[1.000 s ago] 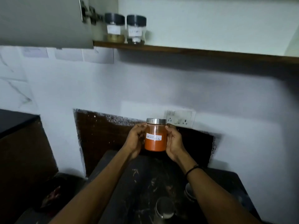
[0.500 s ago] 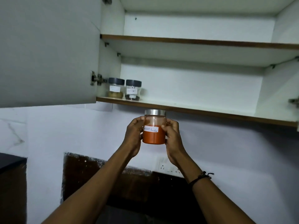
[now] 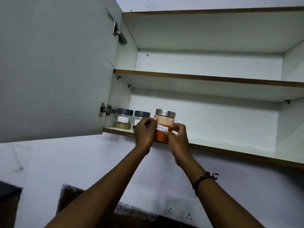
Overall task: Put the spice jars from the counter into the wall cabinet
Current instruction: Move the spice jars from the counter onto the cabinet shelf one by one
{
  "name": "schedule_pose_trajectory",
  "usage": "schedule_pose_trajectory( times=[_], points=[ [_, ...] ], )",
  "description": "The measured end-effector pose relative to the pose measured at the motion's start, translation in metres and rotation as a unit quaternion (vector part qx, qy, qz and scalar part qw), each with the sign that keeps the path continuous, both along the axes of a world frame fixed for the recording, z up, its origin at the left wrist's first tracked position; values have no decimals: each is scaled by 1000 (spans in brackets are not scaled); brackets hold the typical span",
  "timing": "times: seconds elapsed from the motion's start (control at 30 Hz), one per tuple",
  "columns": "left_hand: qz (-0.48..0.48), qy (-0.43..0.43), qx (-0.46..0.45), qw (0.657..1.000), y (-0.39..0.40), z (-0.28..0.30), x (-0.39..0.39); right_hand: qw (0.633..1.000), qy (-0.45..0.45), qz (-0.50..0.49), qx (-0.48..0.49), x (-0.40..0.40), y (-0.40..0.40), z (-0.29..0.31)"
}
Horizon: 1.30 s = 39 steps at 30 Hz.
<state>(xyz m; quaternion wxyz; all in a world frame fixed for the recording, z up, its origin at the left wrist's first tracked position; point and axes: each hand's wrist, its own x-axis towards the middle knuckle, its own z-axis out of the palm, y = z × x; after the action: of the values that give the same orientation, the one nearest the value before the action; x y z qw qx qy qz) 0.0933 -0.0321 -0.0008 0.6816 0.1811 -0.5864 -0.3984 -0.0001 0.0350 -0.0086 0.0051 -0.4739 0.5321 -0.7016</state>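
Observation:
A glass jar of orange-red powder (image 3: pixel 163 127) with a steel lid and a white label sits at the front edge of the wall cabinet's bottom shelf (image 3: pixel 230 144). My left hand (image 3: pixel 144 131) grips its left side and my right hand (image 3: pixel 176 137) grips its right side. Two jars with dark lids stand on the same shelf to the left: one with tan powder (image 3: pixel 124 118), the other (image 3: pixel 141 116) half hidden behind my left hand.
The cabinet door (image 3: pixel 54 68) stands open on the left, with its hinges (image 3: pixel 105 109) near the jars. A middle shelf (image 3: pixel 213 79) runs above. A wall socket (image 3: pixel 180 211) sits low on the white wall, above the dark counter backsplash.
Both hands have lifted the orange jar from below the cabinet up to its bottom shelf edge. The view has tilted upward, and the counter has dropped out of sight.

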Motion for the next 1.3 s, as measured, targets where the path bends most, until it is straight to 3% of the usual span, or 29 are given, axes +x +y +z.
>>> schedule_pose_trajectory(
  times=[0.1,0.3,0.6,0.77,0.9,1.07,1.2,1.3],
  points=[
    [7,-35,-5,999,-18,16,-13,997,39,-66,2,-9,-21,23],
    [-7,-134,0,991,-60,33,-31,982,113,-120,95,-37,-57,48],
    [-41,-269,-21,962,-117,33,-44,969,177,-11,174,-53,-97,56],
    [-63,-328,-39,942,-130,34,-48,968,141,87,191,-64,-107,52],
    [-41,-318,-32,947,-128,30,-50,965,146,63,208,-67,-110,49],
    [78,-287,-63,953,-106,21,-48,959,175,-142,173,-62,-101,45],
    [62,-191,-91,975,-75,6,-37,968,172,-125,132,-48,-69,34],
    [27,-147,-130,980,-49,-21,-29,988,120,-36,89,-36,-34,8]
  ],
)
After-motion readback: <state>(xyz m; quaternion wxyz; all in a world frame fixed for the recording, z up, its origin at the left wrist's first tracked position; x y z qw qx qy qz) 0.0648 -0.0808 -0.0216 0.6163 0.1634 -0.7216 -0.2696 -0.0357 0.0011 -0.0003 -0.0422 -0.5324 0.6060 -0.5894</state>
